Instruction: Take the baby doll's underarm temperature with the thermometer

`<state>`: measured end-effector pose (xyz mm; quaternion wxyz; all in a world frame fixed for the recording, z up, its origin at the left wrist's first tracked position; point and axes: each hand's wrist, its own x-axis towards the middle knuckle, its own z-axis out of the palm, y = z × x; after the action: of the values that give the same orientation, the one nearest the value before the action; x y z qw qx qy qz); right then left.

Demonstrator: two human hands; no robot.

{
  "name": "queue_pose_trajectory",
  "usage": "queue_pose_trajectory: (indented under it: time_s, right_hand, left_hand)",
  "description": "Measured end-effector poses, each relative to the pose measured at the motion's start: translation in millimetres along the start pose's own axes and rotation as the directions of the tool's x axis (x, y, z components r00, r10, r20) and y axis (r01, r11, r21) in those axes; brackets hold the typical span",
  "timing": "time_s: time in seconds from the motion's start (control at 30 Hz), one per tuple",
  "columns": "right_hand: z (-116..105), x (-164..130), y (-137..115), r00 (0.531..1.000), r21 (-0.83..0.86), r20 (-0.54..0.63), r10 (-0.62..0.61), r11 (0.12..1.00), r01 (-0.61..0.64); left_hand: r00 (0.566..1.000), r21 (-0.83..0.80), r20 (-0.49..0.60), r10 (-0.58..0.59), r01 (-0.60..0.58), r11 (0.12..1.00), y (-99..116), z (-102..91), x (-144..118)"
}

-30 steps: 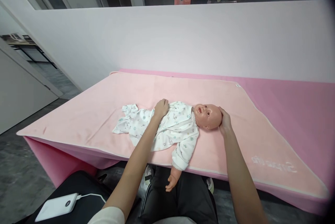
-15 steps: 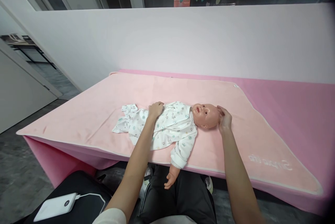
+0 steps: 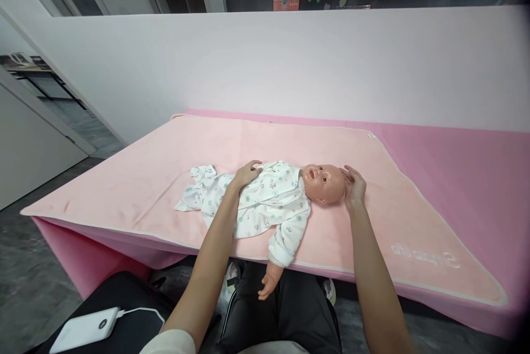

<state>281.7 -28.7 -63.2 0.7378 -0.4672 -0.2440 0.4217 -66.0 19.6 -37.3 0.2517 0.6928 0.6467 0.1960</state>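
A baby doll point(image 3: 325, 184) lies on its back across a pale pink blanket point(image 3: 314, 144), head to the right, face turned up. It wears a white patterned outfit point(image 3: 260, 213); one bare doll hand point(image 3: 271, 281) hangs over the near edge. My left hand point(image 3: 247, 173) rests on the doll's belly, fingers stretched out over the cloth. Against the crown of the doll's head is my right hand point(image 3: 355, 187), its fingers extended and slightly curved, not closed round it. The doll's far arm is hidden.
The blanket lies over a pink-covered table point(image 3: 467, 177) that meets a white wall point(image 3: 290, 67). A white power bank point(image 3: 85, 331) with a cable sits on a black seat point(image 3: 124, 293) at lower left. My legs are under the near edge.
My left hand has flattened, its fingers now reaching further right over the doll's belly. My right hand stays at the doll's head. The view shifts slightly.
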Motion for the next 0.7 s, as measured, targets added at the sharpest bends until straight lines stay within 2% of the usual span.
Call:
queue_pose_trajectory:
  time_s: [0.17, 0.27, 0.37, 0.43, 0.5, 0.57, 0.6, 0.63, 0.67, 0.7]
  right_hand:
    - [1.5, -2.2, -1.5, 0.998, -0.034, -0.009, -0.068, 0.997, 0.068]
    - [8.1, -6.6, 0.5, 0.992, -0.079, 0.079, -0.103, 0.991, 0.109]
    - [15.2, -12.4, 3.4, 0.977, -0.09, 0.213, -0.014, 0.995, 0.034]
    - [17.8, -15.4, 4.4, 0.967, -0.078, 0.246, 0.062, 0.996, -0.045]
    - [19.0, -17.0, 4.3, 0.963, -0.064, 0.248, 0.103, 0.994, -0.09]
    - [20.2, -18.1, 3.0, 0.964, -0.062, 0.238, 0.12, 0.992, -0.109]
    - [20.9, -18.8, 1.9, 0.966, -0.063, 0.227, 0.126, 0.991, -0.115]
    - [21.9, -19.7, 0.6, 0.967, -0.063, 0.219, 0.133, 0.99, -0.122]
    - [22.9, -20.8, -0.9, 0.966, -0.063, 0.217, 0.141, 0.989, -0.131]
    - [23.9, -22.0, -2.4, 0.963, -0.063, 0.222, 0.151, 0.988, -0.14]
  left_hand:
    - [0.999, -0.031, -0.052, -0.011, 0.009, 0.999, 0.7, 3.0, -0.2]
    - [0.993, -0.035, -0.119, -0.004, 0.0, 0.999, 2.3, 5.5, -1.5]
    - [0.976, -0.028, -0.217, 0.016, -0.023, 0.999, 7.9, 6.0, -3.9]
    - [0.956, -0.013, -0.289, 0.04, -0.046, 0.999, 16.3, 6.8, -6.7]
    - [0.917, -0.067, -0.39, 0.089, -0.124, 0.99, 29.0, 10.1, -11.8]
    - [0.874, -0.245, -0.458, 0.162, -0.299, 0.922, 44.5, 17.1, -19.8]
    - [0.875, -0.361, -0.435, 0.21, -0.384, 0.85, 52.4, 21.6, -24.6]
    - [0.891, -0.454, -0.348, 0.293, -0.433, 0.778, 59.8, 26.3, -29.6]
    - [0.893, -0.493, -0.235, 0.384, -0.45, 0.744, 66.3, 30.9, -34.4]
    - [0.877, -0.483, -0.137, 0.461, -0.466, 0.742, 71.8, 34.8, -38.5]
